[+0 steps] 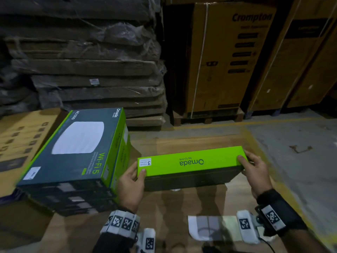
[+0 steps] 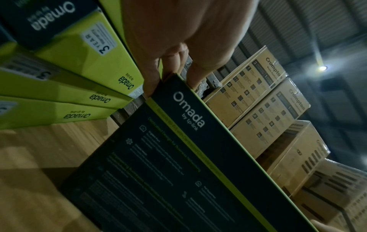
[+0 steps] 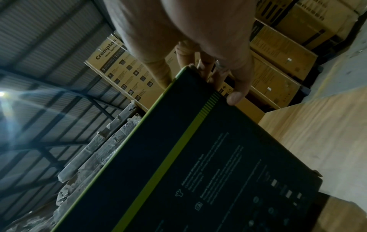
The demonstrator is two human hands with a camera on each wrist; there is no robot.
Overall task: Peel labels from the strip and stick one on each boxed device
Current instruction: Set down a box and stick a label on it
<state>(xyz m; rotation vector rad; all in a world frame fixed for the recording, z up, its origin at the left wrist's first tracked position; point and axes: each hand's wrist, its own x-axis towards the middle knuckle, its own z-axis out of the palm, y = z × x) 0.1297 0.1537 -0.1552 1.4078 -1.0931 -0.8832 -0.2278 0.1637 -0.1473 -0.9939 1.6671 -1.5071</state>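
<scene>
we have the flat green-and-dark cardboard device box (image 1: 190, 166) up on its long edge, its bright green side panel facing up, poised over the pale wooden worktop (image 1: 182, 141); we cannot tell whether its lower edge touches the wood. our left hand (image 1: 130, 185) grips the left end, thumb on the green panel beside the small white warranty sticker (image 1: 145, 162) and fingers wrapped round the end. our right hand (image 1: 255, 172) grips the right end the same way, thumb on top, fingers over the far corner. the left wrist view shows the dark printed back face (image 2: 158, 164) turned toward us.

we judge the box stiff and fairly light (a thin carton with a device inside), its printed skin smooth enough to slip if pinched lightly, so holding it by both short ends near the corners seems right. the broad faces likely flex a little under pressure, so a label would be best pressed on with the box lying flat.

just to the left sits a stack of matching green-and-dark boxes (image 1: 76, 150), the top one carrying a small white label (image 1: 33, 172) at its near corner. the white label strip (image 1: 209, 227) lies on the worktop near our right wrist, untouched. brown shipping cartons (image 1: 228, 57) stand well behind.
</scene>
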